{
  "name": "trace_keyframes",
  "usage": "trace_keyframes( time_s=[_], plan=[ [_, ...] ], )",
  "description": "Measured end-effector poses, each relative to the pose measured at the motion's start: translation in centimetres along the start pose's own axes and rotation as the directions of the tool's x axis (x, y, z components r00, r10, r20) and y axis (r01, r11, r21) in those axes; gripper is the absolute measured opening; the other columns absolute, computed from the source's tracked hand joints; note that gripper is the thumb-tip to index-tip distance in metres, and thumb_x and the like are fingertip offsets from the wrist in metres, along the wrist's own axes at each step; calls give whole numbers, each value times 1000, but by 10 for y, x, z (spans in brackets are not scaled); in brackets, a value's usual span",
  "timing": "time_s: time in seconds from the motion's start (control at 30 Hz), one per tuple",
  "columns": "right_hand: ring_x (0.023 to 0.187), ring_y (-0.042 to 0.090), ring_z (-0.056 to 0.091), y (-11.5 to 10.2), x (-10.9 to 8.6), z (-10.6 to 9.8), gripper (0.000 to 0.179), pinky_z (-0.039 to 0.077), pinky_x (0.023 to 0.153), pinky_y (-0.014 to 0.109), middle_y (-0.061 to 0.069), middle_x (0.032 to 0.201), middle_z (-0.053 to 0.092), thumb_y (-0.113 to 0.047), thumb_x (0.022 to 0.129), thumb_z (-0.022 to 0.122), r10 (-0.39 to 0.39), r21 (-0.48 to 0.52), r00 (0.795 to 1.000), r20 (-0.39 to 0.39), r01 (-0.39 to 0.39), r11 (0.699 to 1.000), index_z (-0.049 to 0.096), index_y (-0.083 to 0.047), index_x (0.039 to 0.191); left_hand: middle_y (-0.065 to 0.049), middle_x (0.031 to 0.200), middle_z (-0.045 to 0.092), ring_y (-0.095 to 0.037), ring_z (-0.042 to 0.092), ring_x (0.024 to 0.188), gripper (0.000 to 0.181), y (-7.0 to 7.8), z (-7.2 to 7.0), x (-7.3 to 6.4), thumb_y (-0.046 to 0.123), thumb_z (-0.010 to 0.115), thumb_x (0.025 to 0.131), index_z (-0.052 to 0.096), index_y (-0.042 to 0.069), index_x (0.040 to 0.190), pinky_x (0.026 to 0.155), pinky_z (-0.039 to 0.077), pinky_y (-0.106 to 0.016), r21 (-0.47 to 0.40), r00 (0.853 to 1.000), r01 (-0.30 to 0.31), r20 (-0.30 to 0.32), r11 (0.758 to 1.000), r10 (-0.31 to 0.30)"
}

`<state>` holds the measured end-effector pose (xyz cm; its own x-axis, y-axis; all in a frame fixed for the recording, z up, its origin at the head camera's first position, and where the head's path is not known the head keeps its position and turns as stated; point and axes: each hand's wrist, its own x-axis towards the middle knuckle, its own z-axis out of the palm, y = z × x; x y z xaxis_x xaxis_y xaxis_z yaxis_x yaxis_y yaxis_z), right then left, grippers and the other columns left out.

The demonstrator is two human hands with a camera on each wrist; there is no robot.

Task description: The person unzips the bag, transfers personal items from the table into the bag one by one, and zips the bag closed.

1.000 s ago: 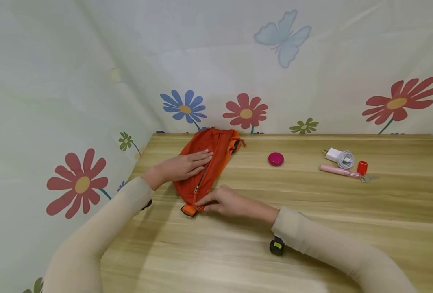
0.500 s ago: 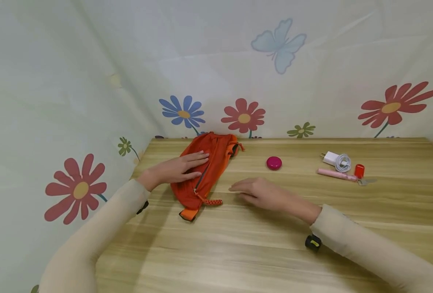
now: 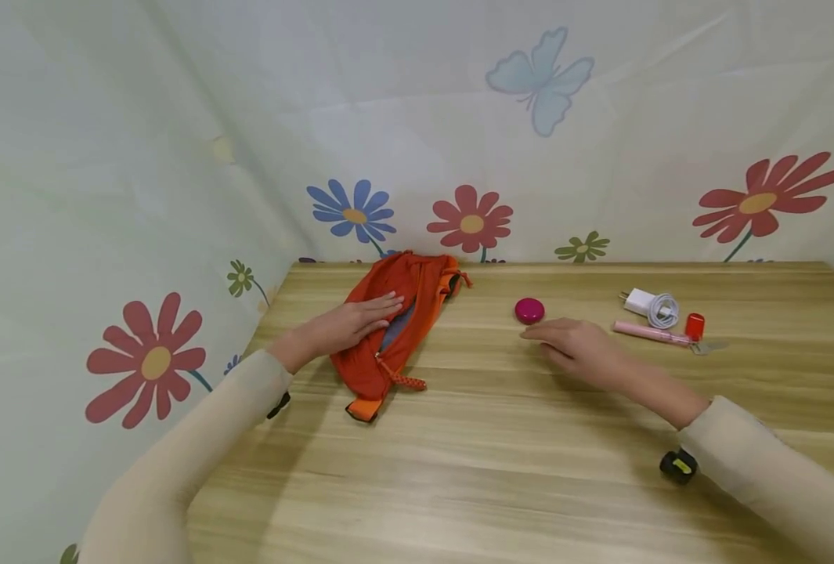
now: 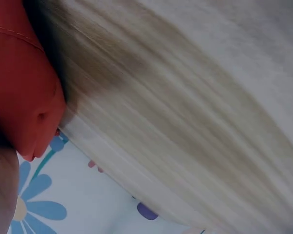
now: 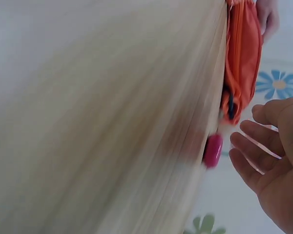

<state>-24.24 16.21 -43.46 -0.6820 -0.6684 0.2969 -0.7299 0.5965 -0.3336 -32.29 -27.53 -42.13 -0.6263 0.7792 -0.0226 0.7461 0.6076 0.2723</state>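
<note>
A red-orange waist bag [image 3: 370, 368] lies at the left back of the wooden table, its zip parted along the front with a grey lining showing. My left hand [image 3: 349, 323] rests flat on the bag, beside the gap. A checkered zip-pull cord [image 3: 408, 382] trails off the bag's right side. My right hand [image 3: 582, 351] hovers over the table just below a round magenta case [image 3: 529, 311], its fingers loosely extended and holding nothing. In the right wrist view that palm [image 5: 283, 170] shows bare, with the magenta case [image 5: 213, 150] beyond the fingertips.
To the right lie a white charger [image 3: 640, 301] with a coiled white cable [image 3: 663, 311], a pink pen-like tube [image 3: 649, 332], a red capped item [image 3: 695, 327] and a small metal piece [image 3: 709, 347]. A flower-printed curtain [image 3: 402, 141] borders the table's back and left.
My right hand has let go of the zip pull and moved right, to near the magenta case. The bag's opening has widened. My left hand stays on the bag.
</note>
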Motion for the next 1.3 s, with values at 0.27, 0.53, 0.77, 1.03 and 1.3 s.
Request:
trace_keyframes(
  time_s=[0.27,0.53,0.77,1.03,1.3],
  plan=[
    [112,38,67,35,-36,-17,32,55,92,55,19,121,71,2,91,71,82,-102,995,-65,-88,991,71,1,123,-10,158,43,-33,43,143,50,18,-18,-10,20,52,107,43,10,156,114,39,-50,-14,976,62,-207,998,-64],
    [106,43,67,63,-64,-33,34,55,84,60,23,116,71,1,87,75,129,-160,981,-144,-152,975,71,3,120,-9,160,41,-31,40,146,52,23,-24,-9,22,51,108,40,10,157,115,38,-48,35,982,87,-172,996,-80],
    [113,49,60,79,-92,-46,46,51,87,67,27,123,66,2,79,81,140,-243,967,-214,-192,951,68,6,124,-10,158,43,-31,41,145,51,26,-28,-9,20,53,107,42,10,156,114,39,-49,47,983,69,-173,997,-60],
    [109,46,60,96,-100,-62,62,52,85,64,28,124,62,2,73,86,135,-285,962,-237,-202,937,62,5,130,-10,157,46,-29,40,146,50,21,-29,-7,18,56,105,46,10,154,116,37,-49,122,983,-10,-180,993,32],
    [119,49,57,115,-86,-69,62,50,93,64,30,135,56,-6,83,81,175,-296,984,-22,-174,939,57,7,138,-11,158,44,-30,35,149,54,19,-24,-1,14,61,102,45,5,153,122,24,-49,337,967,-118,-174,934,185]
  ],
)
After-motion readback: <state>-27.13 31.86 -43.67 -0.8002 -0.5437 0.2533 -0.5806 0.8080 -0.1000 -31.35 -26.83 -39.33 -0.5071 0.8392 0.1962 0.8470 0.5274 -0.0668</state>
